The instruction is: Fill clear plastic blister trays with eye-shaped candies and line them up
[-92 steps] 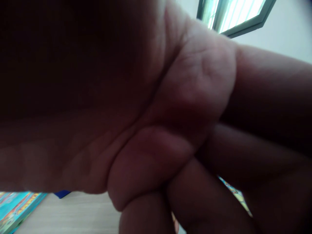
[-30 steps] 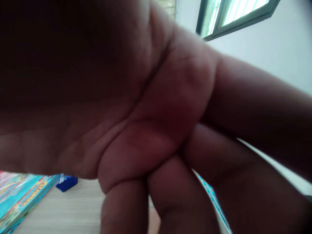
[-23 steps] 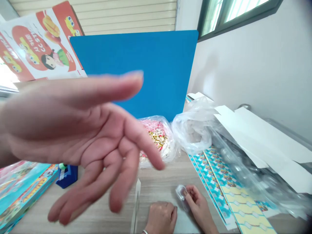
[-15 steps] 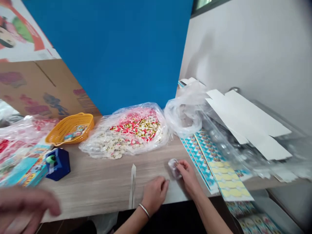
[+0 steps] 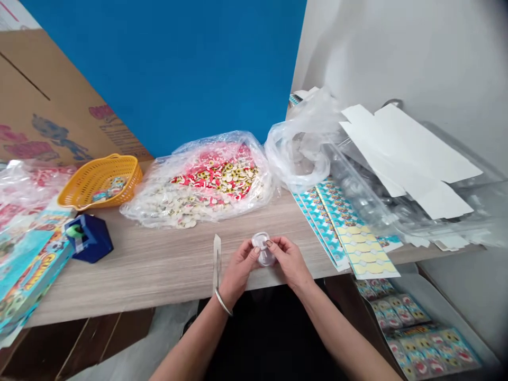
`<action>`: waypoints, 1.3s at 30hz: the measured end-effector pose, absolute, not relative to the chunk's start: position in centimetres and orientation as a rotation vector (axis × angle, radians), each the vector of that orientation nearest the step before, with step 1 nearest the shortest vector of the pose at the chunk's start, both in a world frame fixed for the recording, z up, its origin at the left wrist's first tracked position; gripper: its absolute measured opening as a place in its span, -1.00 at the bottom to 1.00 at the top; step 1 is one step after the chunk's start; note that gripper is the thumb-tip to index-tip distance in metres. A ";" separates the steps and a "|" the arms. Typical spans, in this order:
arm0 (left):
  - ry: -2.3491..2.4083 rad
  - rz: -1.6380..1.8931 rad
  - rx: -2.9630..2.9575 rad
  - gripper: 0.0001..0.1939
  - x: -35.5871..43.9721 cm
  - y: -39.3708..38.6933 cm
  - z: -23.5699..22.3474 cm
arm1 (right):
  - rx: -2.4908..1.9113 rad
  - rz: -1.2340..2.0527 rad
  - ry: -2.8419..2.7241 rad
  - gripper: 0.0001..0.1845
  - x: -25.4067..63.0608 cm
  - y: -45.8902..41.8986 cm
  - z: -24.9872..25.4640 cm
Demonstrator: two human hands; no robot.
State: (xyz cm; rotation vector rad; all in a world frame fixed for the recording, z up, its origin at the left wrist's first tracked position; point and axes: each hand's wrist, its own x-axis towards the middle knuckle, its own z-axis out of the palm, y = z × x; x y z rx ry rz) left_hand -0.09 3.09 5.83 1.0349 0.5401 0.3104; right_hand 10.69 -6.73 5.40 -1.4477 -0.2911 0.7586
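My left hand [image 5: 238, 269] and my right hand [image 5: 292, 262] meet near the table's front edge, both closed on a small clear plastic case [image 5: 265, 256]. The case has two rounded parts, one above the other, and my thumbs press on it from either side. Whether anything lies inside it I cannot tell. A metal bangle circles my left wrist. Just left of my left hand lies a narrow, pointed pale strip [image 5: 216, 259]. Beyond my hands rests a clear bag [image 5: 159, 203] full of small red, white and yellow pieces.
At the left are a yellow basket [image 5: 85, 177], a blue tape dispenser [image 5: 95, 241] and a printed box [image 5: 37, 264]. Sticker sheets [image 5: 363, 248], a plastic bag [image 5: 278, 153] and white card [image 5: 428, 153] lie right. An open carton [image 5: 436, 301] holds packed sheets below.
My left hand has come up to the case and now grips it together with my right. The case has moved left. Another person's hand at the lower left has gone from view.
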 end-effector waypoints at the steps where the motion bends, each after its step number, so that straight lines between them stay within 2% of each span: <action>1: 0.529 0.288 0.958 -0.62 -0.4 3.0 5.9 | -1.471 0.765 -0.308 -0.65 10.5 -6.9 5.4; 4: 0.529 0.246 0.795 -0.50 -0.9 2.8 6.0 | -1.635 0.684 -0.496 -0.74 10.1 -7.2 5.5; 8: 0.580 0.260 0.783 -0.45 -0.4 3.1 6.0 | -1.802 0.421 -0.611 -0.80 10.2 -7.6 6.3; 14: 0.523 0.239 0.891 -0.32 0.9 3.7 6.0 | -1.607 0.687 -0.605 -0.82 11.2 -7.5 7.5; 30: 0.541 0.163 0.658 -0.47 1.7 4.0 6.1 | -1.630 0.724 -0.634 -0.74 13.2 -7.7 7.5; 33: 0.633 0.210 0.733 -0.39 2.0 4.4 6.1 | -1.776 0.578 -0.643 -0.75 15.5 -7.4 8.2; 37: 0.718 0.254 0.799 -0.31 2.5 4.9 6.1 | -2.102 0.229 -0.766 -0.75 19.3 -6.4 9.0; 39: 0.733 0.267 0.822 -0.30 2.8 4.9 5.9 | -2.109 0.209 -0.816 -0.75 19.8 -5.9 9.0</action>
